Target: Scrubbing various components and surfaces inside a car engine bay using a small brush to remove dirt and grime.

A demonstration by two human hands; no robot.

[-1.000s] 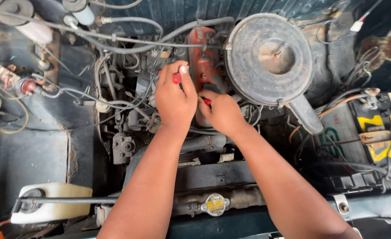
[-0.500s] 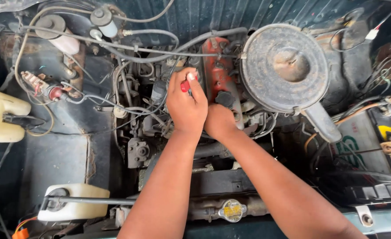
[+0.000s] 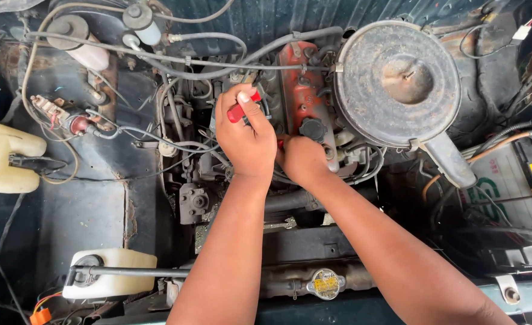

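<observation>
I look down into an open car engine bay. My left hand (image 3: 246, 133) is closed around a small red-handled tool (image 3: 242, 109), thumb on its top, above the hoses left of the red valve cover (image 3: 302, 90). My right hand (image 3: 302, 160) is curled tight against the left one, low beside the valve cover near the black oil cap (image 3: 313, 129). A bit of red shows at its knuckles; what it grips is hidden. The tool's tip is out of sight behind my fingers.
A round dusty air cleaner (image 3: 398, 81) sits at the right, a battery (image 3: 507, 192) beyond it. A yellowish reservoir (image 3: 4, 156) is at the left, a white tank (image 3: 109, 274) at the lower left, the radiator cap (image 3: 325, 283) at the front. Wires and hoses cross the bay.
My view has shifted, so the engine sits lower and more to the right in frame. Both hands stay together at the same spot by the valve cover, the right now tucked lower.
</observation>
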